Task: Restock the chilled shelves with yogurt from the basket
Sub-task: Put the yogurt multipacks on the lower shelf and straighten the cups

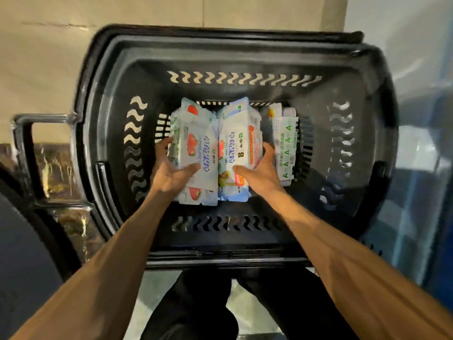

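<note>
A black plastic basket (235,57) stands in front of me with yogurt multipacks in its bottom. My left hand (169,168) grips the left strawberry yogurt pack (196,143), fingers down its left side and thumb on top. Beside it, my right hand (259,170) grips the right strawberry yogurt pack (239,138), thumb on its face and fingers along its right edge. A third, green-lettered yogurt pack (285,143) lies at the right, just past my right hand. No chilled shelf is in view.
The basket's handle (24,148) sticks out at the left. My dark-trousered legs (203,303) stand under the basket's near rim. A blue and glassy surface (421,168) runs along the right side. Pale floor (49,69) lies beyond the basket.
</note>
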